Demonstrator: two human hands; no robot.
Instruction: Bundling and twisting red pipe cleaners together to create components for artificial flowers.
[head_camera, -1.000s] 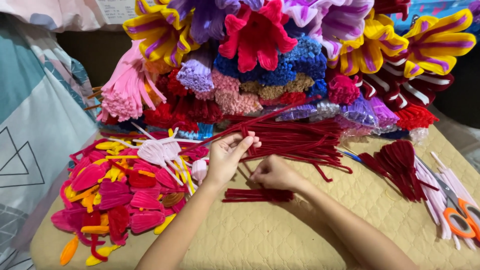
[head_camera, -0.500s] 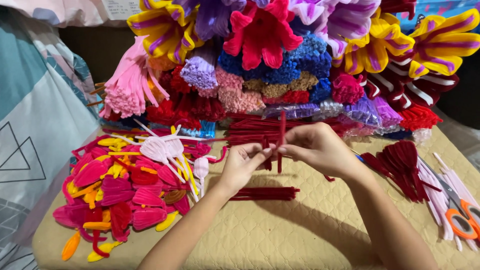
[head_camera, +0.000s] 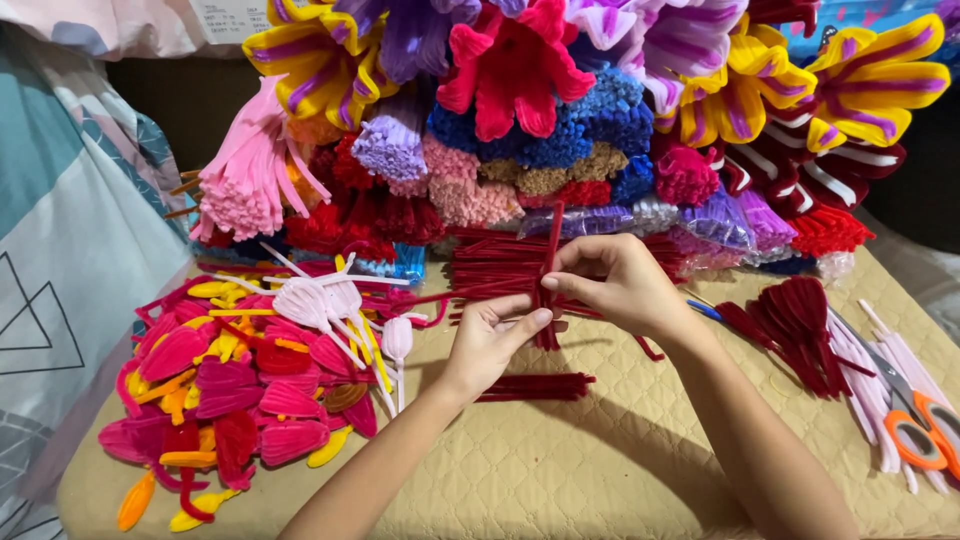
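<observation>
Both hands pinch a dark red pipe cleaner (head_camera: 551, 262) that stands upright between them over the beige quilted table (head_camera: 560, 470). My left hand (head_camera: 490, 340) grips its lower part with thumb and fingers. My right hand (head_camera: 615, 285) holds its middle from the right. Just below the hands lies a short bundle of dark red pipe cleaners (head_camera: 535, 386). A larger loose pile of the same red stems (head_camera: 495, 268) lies behind the hands.
A heap of pink, red and yellow petal shapes (head_camera: 240, 385) fills the left. Stacked pipe-cleaner bundles and big flowers (head_camera: 520, 110) wall off the back. Dark red petals (head_camera: 790, 330) and orange-handled scissors (head_camera: 915, 425) lie at right. A patterned cushion (head_camera: 60, 250) is at far left.
My right hand rose from the table and joined the left. Together they lifted one red stem upright, and they have since come a little lower and closer together.
</observation>
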